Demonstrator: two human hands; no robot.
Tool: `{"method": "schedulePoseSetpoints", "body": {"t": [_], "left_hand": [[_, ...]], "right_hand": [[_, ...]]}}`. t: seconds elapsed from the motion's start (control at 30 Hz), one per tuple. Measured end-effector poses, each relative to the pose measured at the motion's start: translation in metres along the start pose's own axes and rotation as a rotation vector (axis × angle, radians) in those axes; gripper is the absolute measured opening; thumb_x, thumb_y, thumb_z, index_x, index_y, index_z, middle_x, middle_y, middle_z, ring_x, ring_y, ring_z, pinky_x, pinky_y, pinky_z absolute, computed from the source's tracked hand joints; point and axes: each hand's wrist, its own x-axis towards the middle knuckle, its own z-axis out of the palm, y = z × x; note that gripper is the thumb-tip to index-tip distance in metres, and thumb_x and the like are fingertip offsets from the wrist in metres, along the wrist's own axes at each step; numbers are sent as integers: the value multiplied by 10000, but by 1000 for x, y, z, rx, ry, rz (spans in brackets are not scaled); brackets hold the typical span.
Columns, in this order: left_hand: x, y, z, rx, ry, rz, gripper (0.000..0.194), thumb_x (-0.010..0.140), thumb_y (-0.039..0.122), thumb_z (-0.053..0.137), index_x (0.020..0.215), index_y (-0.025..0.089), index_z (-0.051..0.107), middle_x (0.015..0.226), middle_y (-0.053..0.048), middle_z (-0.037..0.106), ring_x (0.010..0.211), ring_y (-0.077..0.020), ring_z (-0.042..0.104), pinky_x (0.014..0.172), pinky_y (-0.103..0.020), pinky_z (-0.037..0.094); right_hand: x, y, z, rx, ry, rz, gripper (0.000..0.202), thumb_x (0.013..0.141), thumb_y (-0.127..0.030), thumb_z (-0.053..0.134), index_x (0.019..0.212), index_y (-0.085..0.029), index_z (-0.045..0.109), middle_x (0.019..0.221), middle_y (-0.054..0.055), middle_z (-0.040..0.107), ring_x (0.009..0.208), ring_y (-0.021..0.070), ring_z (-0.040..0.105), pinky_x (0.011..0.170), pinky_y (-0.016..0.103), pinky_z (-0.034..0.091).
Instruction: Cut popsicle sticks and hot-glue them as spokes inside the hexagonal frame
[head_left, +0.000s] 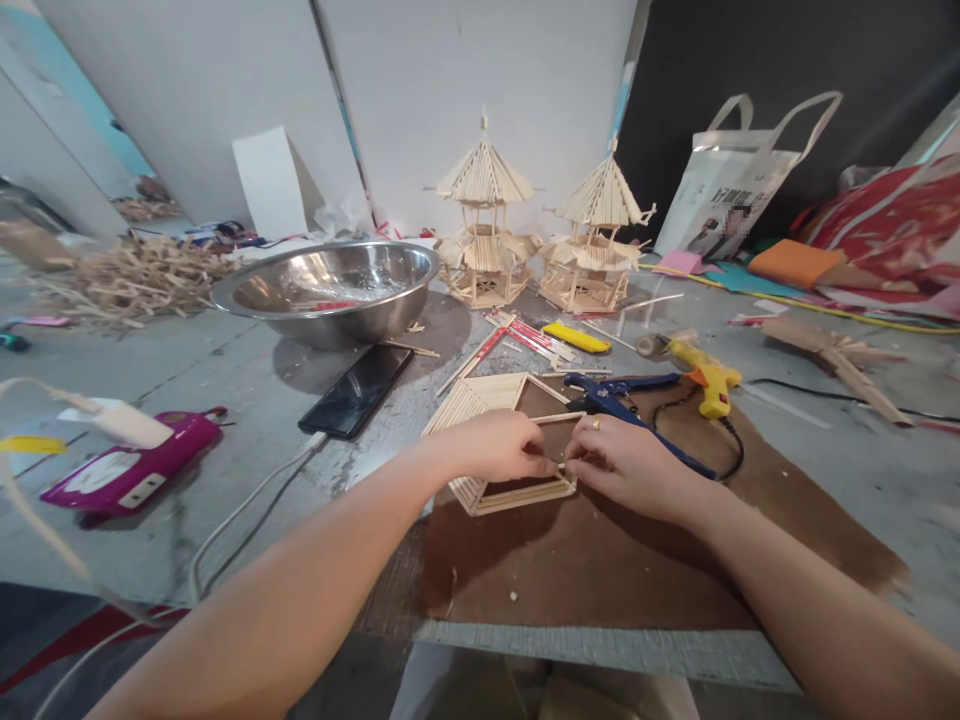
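Note:
A flat, many-sided frame of thin wooden sticks [466, 402] lies on a brown board [517, 575]. Parallel sticks fill its left part, while the right part is open inside the outline. My left hand [504, 447] reaches over the frame with its fingers pinched together. Close against it on the right, my right hand [622, 458] is also pinched, with a ring on one finger. Between the fingertips shows the end of a small wooden stick, at the frame's right side; the rest is hidden by my fingers. Just behind my right hand lie blue-handled cutters [626, 385].
Two stick pagodas [487, 255] stand at the back. A steel basin [330, 290], a phone [358, 392] and a purple power strip [139, 465] are on the left. Right of the cutters lie a yellow glue gun [709, 375] and its cord. A yellow utility knife [576, 338] lies behind.

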Motion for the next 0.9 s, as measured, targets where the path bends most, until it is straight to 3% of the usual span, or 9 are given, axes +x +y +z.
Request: {"method": "schedulePoseSetpoints", "body": {"t": [0.13, 0.27, 0.77, 0.9], "left_hand": [[-2, 7, 0, 21, 126, -95, 349, 733, 444, 396, 719, 168, 610, 653, -44, 606, 529, -105, 470, 461, -195, 279], [-2, 11, 2, -28, 227, -73, 299, 753, 383, 392, 769, 185, 614, 706, -35, 622, 585, -114, 502, 511, -200, 309], [-1, 13, 5, 61, 326, -111, 253, 749, 308, 383, 717, 179, 598, 644, -36, 589, 543, -120, 470, 467, -218, 244], [1, 7, 5, 6, 398, -101, 253, 745, 317, 396, 631, 168, 566, 565, -9, 541, 497, -98, 424, 461, -212, 238]], "right_hand": [[0, 1, -1, 2, 54, 45, 133, 757, -234, 428, 734, -178, 546, 750, 31, 553, 677, 117, 497, 606, 230, 369], [1, 2, 0, 22, 96, 88, 140, 765, -252, 414, 736, -180, 531, 768, 23, 539, 636, 99, 490, 573, 216, 357], [2, 5, 1, 96, 186, 101, 133, 754, -243, 417, 714, -194, 534, 749, 9, 529, 656, 103, 484, 563, 214, 354], [4, 19, -1, 237, 313, 94, 149, 727, -241, 437, 786, -199, 568, 790, 26, 559, 675, 118, 505, 596, 236, 375]]}}
